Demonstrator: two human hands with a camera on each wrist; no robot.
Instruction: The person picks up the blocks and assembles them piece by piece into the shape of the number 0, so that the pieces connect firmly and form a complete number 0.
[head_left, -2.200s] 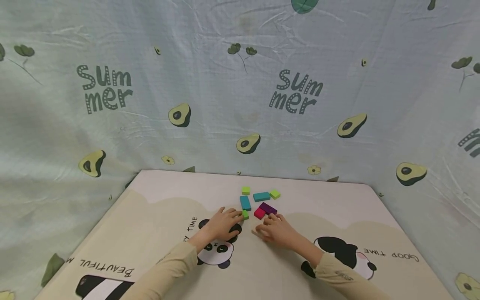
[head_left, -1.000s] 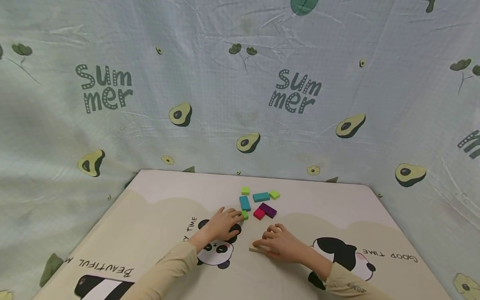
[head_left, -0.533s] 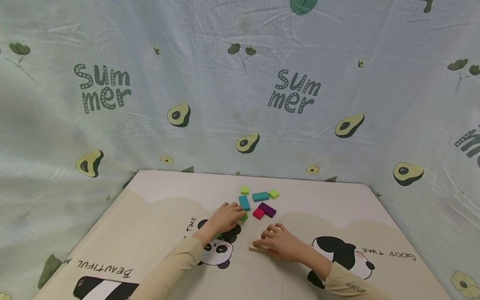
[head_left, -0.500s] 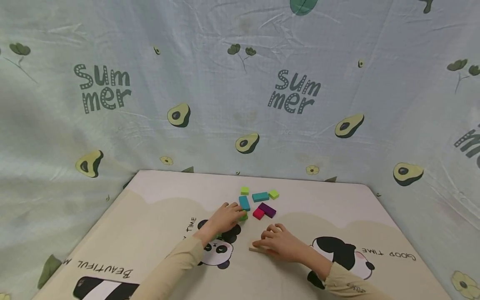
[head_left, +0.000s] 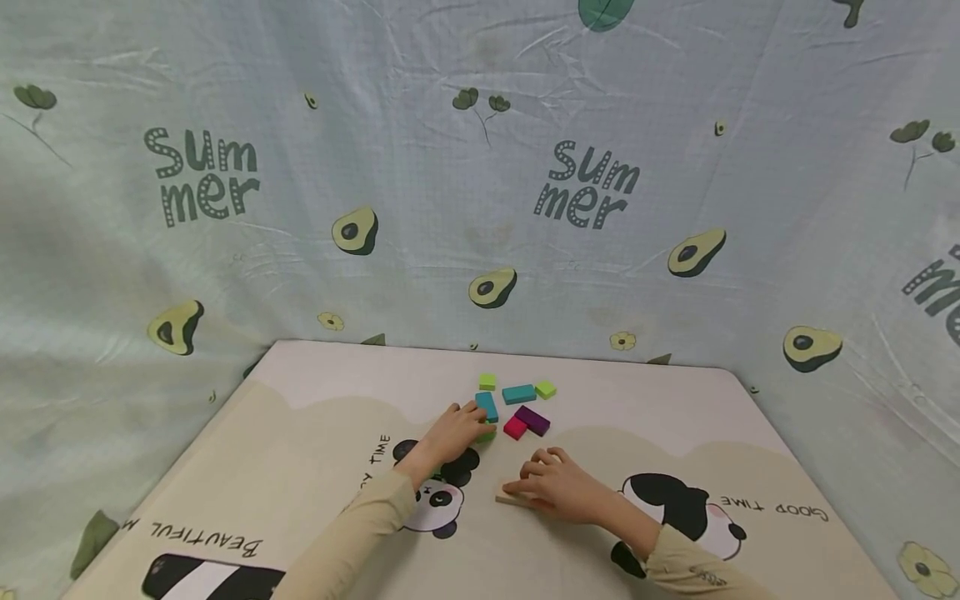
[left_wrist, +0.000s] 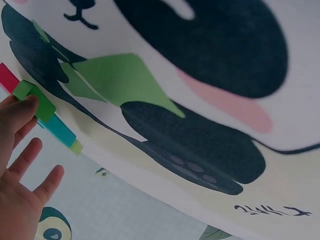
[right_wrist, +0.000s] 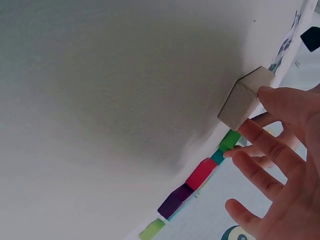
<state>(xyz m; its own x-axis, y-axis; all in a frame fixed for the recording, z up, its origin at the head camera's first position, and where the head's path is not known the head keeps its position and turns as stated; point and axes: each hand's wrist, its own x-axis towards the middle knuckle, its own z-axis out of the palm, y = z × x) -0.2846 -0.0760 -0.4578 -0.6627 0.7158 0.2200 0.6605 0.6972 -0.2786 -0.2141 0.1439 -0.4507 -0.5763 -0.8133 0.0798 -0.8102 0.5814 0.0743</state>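
Observation:
My left hand (head_left: 452,433) pinches a green block (left_wrist: 44,106) at the near end of a loose group of coloured blocks; fingers partly cover it in the head view. Close behind it lies a teal block (head_left: 487,407). My right hand (head_left: 558,482) holds a plain beige wooden block (right_wrist: 245,97) between thumb and index finger, low over the mat in front of the group. Its other fingers are spread in the right wrist view. A red block (head_left: 515,427) touches a purple block (head_left: 533,420), between and beyond the two hands.
A second teal block (head_left: 519,394) and two lime blocks, one at the left (head_left: 487,382) and one at the right (head_left: 545,389), lie farther back. The table mat (head_left: 322,375) has panda prints. A fabric curtain (head_left: 420,167) with avocado prints hangs behind it.
My right hand drew back from the red and purple blocks, bringing the beige block nearer to me, then stayed still. The left hand shifted slightly on the green block, its wrist rising.

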